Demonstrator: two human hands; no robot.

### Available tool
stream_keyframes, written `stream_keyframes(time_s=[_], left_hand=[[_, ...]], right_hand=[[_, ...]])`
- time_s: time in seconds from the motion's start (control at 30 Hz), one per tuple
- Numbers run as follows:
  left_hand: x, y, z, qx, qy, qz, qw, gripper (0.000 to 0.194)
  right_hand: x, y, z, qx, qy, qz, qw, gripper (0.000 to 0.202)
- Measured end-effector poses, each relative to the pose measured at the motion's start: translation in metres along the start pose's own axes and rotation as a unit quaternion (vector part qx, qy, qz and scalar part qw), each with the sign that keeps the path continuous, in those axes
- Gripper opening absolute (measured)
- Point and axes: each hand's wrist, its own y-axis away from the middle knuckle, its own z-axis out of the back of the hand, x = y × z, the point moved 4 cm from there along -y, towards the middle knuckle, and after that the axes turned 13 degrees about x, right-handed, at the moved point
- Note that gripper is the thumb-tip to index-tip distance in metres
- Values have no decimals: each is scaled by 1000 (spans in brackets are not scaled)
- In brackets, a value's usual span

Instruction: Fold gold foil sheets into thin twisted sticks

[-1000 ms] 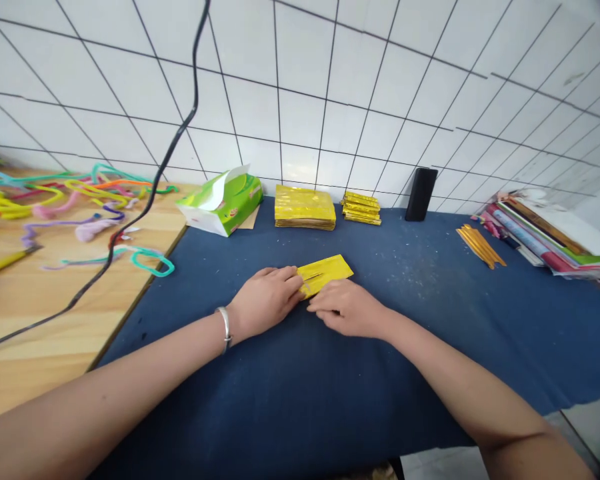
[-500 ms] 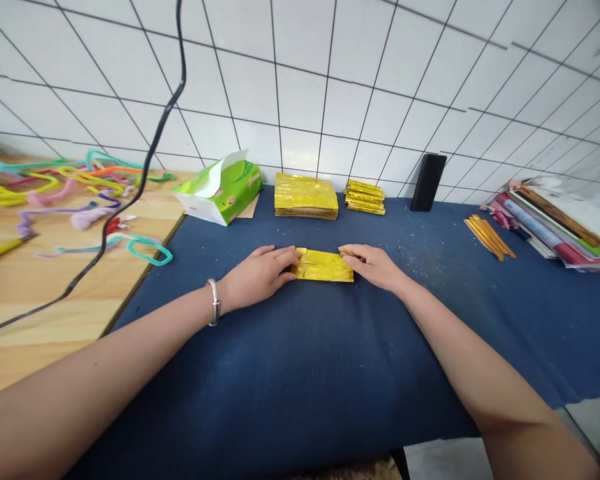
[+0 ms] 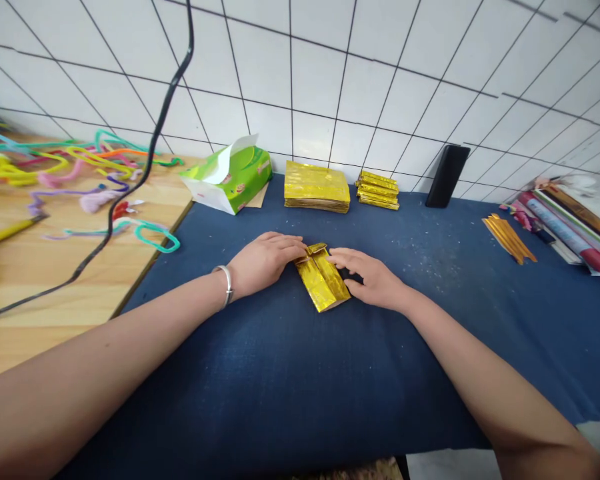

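A folded sheet of gold foil paper lies slanted on the blue cloth, creased lengthwise, with a narrow flap at its far end. My left hand, above a silver bangle, has its fingers closed on the far left corner; the fingertips partly hide that corner. On the other side my right hand is open, thumb and fingers apart. Its fingertips are at the paper's right edge, and whether they press on it I cannot tell.
Against the tiled wall stand a green tissue pack, a stack of gold paper, folded gold strips and a black phone-like slab. More gold strips and books are right. Coloured pipe cleaners and a black cable are left.
The gold paper has turned from lying crosswise to pointing toward me, showing its lengthwise fold. My right hand has loosened from its right end, its fingers now spread. The view has shifted slightly.
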Motion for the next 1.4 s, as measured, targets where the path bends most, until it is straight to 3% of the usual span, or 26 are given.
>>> stream_keyframes(time_s=[0.17,0.3,0.47,0.7,1.03,1.23,1.4], left_hand=[[4,0,3,3,-37,8,999,37],[1,1,7,39,-68,9,997,38],[-10,5,12,85,-96,8,992,40],[-2,4,12,63,-95,59,992,38],[-11,10,23,80,-65,36,994,45],[-13,12,22,92,-62,32,993,39],[-20,14,26,82,-70,30,994,34]], right_hand=[[7,-1,-6,-4,160,22,987,38],[13,0,-5,22,203,44,978,36],[15,0,-3,34,215,42,975,39],[10,0,-6,-1,256,20,967,37],[2,-5,-11,-56,212,7,976,46],[6,-8,-13,-48,240,24,969,30],[5,-7,-12,-57,203,30,977,21]])
